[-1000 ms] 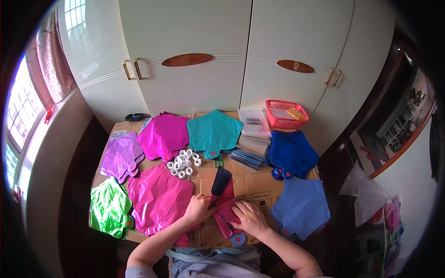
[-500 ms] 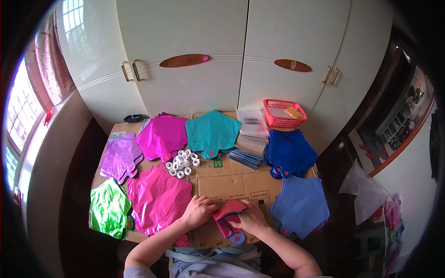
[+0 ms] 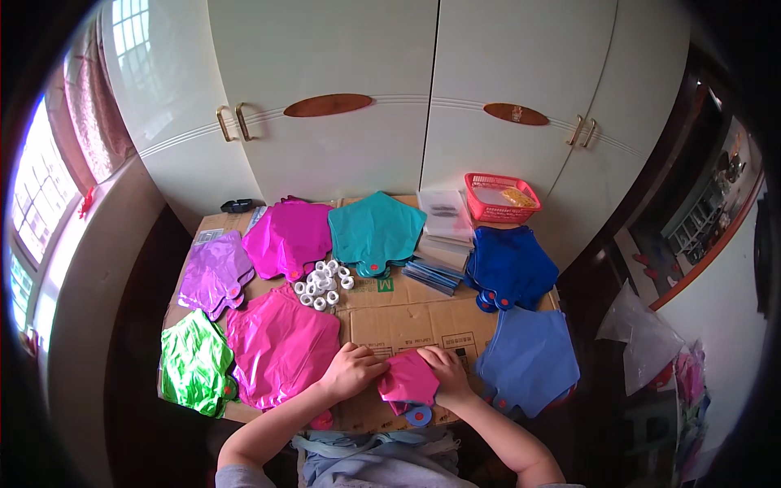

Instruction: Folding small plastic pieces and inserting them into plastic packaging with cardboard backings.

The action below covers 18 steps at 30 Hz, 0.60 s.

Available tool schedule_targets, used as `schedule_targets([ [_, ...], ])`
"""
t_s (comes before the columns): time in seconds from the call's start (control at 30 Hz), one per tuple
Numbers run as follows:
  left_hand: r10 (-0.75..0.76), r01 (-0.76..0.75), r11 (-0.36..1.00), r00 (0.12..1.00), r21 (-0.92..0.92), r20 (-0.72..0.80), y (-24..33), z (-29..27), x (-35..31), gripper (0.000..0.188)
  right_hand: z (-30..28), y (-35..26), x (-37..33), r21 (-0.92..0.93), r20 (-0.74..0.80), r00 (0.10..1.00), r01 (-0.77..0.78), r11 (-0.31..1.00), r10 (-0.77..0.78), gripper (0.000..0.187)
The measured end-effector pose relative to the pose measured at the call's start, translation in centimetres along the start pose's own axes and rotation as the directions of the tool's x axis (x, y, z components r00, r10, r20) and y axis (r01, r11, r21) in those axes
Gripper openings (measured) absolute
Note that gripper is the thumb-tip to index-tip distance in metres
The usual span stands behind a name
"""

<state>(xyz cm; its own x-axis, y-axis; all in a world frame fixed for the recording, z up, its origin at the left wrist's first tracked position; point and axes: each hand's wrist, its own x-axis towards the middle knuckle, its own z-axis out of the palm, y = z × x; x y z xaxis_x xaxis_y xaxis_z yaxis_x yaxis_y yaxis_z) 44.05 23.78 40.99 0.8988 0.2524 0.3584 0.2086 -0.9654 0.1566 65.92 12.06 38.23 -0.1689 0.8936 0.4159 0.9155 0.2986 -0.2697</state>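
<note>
A folded pink foil balloon (image 3: 409,378) lies flat on the cardboard in front of me, smooth face up. A round blue tab (image 3: 419,416) pokes out at its near edge. My left hand (image 3: 351,372) is closed on the left edge, fingers curled. On the right edge, my right hand (image 3: 450,377) grips with its fingertips over the top; its thumb is hidden. Flat foil balloons lie around: a large pink one (image 3: 281,350) beside my left forearm and a light blue one (image 3: 527,362) right of my right hand.
Green (image 3: 194,362), lilac (image 3: 213,270), magenta (image 3: 286,237), teal (image 3: 377,232) and dark blue (image 3: 514,264) foil balloons ring the cardboard (image 3: 390,321). White tape-like rings (image 3: 321,285) sit mid-left. Clear sleeves (image 3: 443,215), blue strips (image 3: 434,275) and a red basket (image 3: 498,213) stand at the back.
The bundle, partly folded with a raised dark-edged flap before, now lies closed with its pink face up. My right hand has come out from inside the fold onto its right edge.
</note>
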Motion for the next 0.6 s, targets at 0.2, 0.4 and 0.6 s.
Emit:
schedule_targets([
  [0.2,0.099,-0.106,0.967,0.994,0.233,0.043,1.2,-0.3,-0.5,0.036,-0.6,-0.4,0.0,0.045,0.016,0.999,-0.034,0.998,0.033,0.036],
  [0.4,0.073,-0.105,0.912,0.993,0.396,0.095,2.9,0.1,-1.2,0.040,-1.9,1.1,0.1,0.085,0.298,0.954,0.005,0.996,-0.030,0.038],
  [0.6,0.001,-0.111,0.863,0.976,0.494,0.216,4.0,-0.1,-1.3,0.048,-2.0,2.3,2.7,0.244,0.087,0.988,0.100,0.965,-0.124,0.033],
])
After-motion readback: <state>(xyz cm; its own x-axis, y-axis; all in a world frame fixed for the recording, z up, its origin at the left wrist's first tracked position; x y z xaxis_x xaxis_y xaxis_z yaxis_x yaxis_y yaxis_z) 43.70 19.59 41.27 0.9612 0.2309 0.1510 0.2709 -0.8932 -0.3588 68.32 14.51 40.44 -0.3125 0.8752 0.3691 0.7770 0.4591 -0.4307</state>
